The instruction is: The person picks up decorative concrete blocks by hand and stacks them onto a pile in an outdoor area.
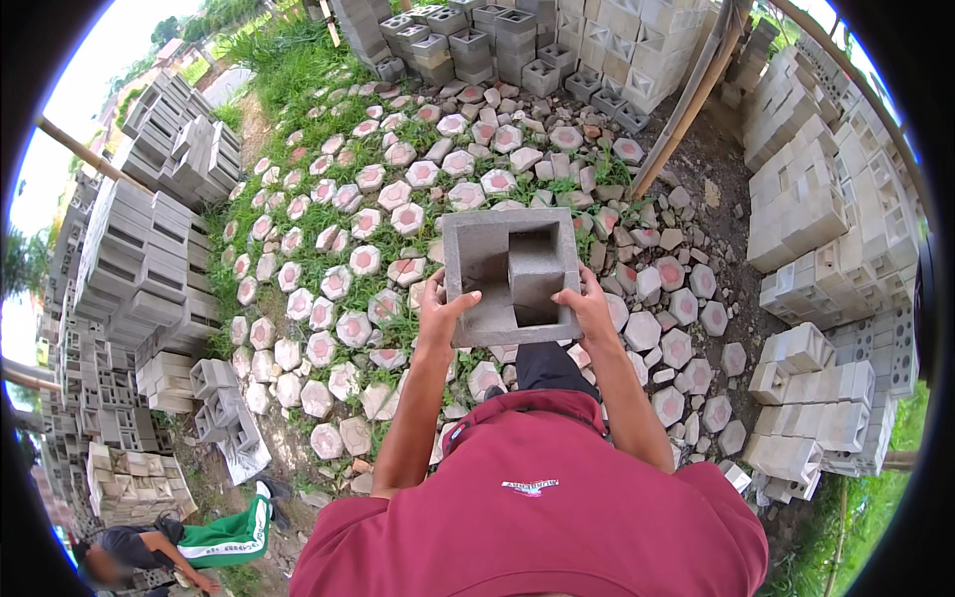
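Note:
A square grey concrete block (477, 323) with an inner divider and deep openings is held up in front of my body. Its open face is turned up toward me. My left hand (442, 310) grips the block's left side, the thumb hooked over the near rim. On the opposite side my right hand (587, 304) clasps it the same way, thumb over the edge. Fingers of both hands are partly hidden behind the block's walls. Below the block lies ground paved with hexagonal stones (406, 218).
Stacks of hollow grey blocks (149, 254) line the left. More piled blocks (796, 204) stand at right, and further block stacks (473, 50) at the back. A slanted wooden pole (689, 107) rises at back right. Another person (214, 542) in green trousers is at lower left.

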Action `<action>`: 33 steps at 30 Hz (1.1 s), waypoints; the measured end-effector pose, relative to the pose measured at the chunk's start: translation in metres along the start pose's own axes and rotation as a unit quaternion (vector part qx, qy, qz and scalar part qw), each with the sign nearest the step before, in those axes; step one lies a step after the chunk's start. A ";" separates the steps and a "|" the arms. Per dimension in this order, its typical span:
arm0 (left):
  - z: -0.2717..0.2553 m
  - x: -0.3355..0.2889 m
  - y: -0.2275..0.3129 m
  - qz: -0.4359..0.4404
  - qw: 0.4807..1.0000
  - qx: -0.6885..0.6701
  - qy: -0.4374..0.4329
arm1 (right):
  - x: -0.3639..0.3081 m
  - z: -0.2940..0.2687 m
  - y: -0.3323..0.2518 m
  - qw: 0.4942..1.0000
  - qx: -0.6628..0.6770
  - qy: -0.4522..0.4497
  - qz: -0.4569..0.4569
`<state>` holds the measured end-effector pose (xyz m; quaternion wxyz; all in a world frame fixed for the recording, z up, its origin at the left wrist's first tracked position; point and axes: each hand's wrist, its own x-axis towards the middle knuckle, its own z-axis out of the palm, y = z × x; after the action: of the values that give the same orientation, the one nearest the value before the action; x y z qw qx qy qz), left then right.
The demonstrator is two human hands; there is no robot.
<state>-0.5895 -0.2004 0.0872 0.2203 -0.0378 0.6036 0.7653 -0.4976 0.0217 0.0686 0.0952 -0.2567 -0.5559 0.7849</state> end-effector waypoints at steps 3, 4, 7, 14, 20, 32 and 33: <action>0.010 0.050 0.009 -0.023 1.000 0.003 0.017 | 0.057 0.000 -0.006 0.999 0.021 -0.022 0.028; 0.013 0.068 0.009 -0.034 0.999 0.005 0.033 | 0.079 -0.001 -0.004 0.999 0.020 -0.021 0.026; 0.026 0.130 0.018 -0.038 0.999 -0.007 0.037 | 0.155 0.002 -0.003 0.999 0.018 -0.035 0.024; 0.058 0.263 0.053 -0.064 0.996 0.026 0.049 | 0.283 0.008 -0.041 0.998 -0.023 -0.039 0.044; 0.087 0.361 0.074 -0.050 0.998 0.021 0.040 | 0.364 0.026 -0.101 0.997 0.048 -0.005 0.066; 0.144 0.608 0.111 -0.080 0.995 0.047 -0.027 | 0.590 0.021 -0.112 0.997 0.008 0.065 0.036; 0.147 0.636 0.115 -0.092 0.994 0.055 -0.037 | 0.619 0.020 -0.109 0.998 0.008 0.066 0.015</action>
<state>-1.1755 0.1035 0.0254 0.3135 -0.0527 0.6301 0.7084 -1.0484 0.3139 -0.0097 0.1215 -0.3155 -0.5380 0.7722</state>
